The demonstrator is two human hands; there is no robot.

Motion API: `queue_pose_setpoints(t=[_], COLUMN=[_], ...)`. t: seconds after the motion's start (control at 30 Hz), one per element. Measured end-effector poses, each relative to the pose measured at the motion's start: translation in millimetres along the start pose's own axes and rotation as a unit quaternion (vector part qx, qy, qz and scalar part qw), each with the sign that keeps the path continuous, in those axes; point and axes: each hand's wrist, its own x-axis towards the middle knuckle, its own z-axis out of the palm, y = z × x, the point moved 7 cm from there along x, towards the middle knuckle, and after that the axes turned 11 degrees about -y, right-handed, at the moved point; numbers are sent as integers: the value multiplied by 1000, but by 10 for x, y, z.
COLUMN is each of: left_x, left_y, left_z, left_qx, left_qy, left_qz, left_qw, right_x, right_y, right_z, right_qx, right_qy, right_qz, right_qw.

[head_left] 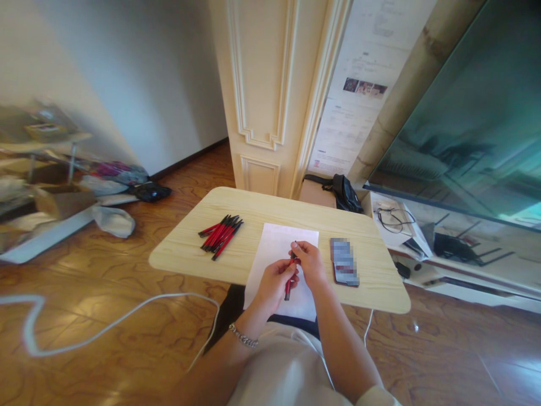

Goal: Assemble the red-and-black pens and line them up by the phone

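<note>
Between my two hands is a red pen with black ends (288, 290), held above a white sheet of paper (264, 282). My left hand (274, 283) is closed around the pen's red middle. The fingers of my right hand (310, 262) pinch its upper black end, close against the left fingertips. Part of the pen is hidden behind the fingers. To the left of the paper, a pile of similar red and black pens (221, 234) lies on the light wooden table (181, 248).
A phone (344, 262) lies on the table right of the paper. Behind the table stand a cream panelled door (266, 73) and a black bag (344, 192). A white cable (127, 316) crosses the floor at left. A large screen (473, 124) and a router (456, 248) are at right.
</note>
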Motion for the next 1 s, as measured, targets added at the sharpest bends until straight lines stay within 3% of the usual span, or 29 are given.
queue_pose_setpoints(t=[0.27,0.57,0.83,1.0], left_x=[-3,-12,-16,-16], left_y=[-19,40,4,20], left_z=[-38,-12,-60,-34], left_qx=[-21,-8,-7,-13], left_qy=[5,6,13,3], left_qz=[-3,6,3,5], left_qw=[1000,1000,1000,1000], right_x=[-9,1,-19,-21], right_y=[32,-32,43,28], right_z=[85,32,77,55], right_qx=[66,1,52,22], right_qy=[-65,-7,-64,-41], right_qz=[15,-1,19,25], right_qw=[996,1000,996,999])
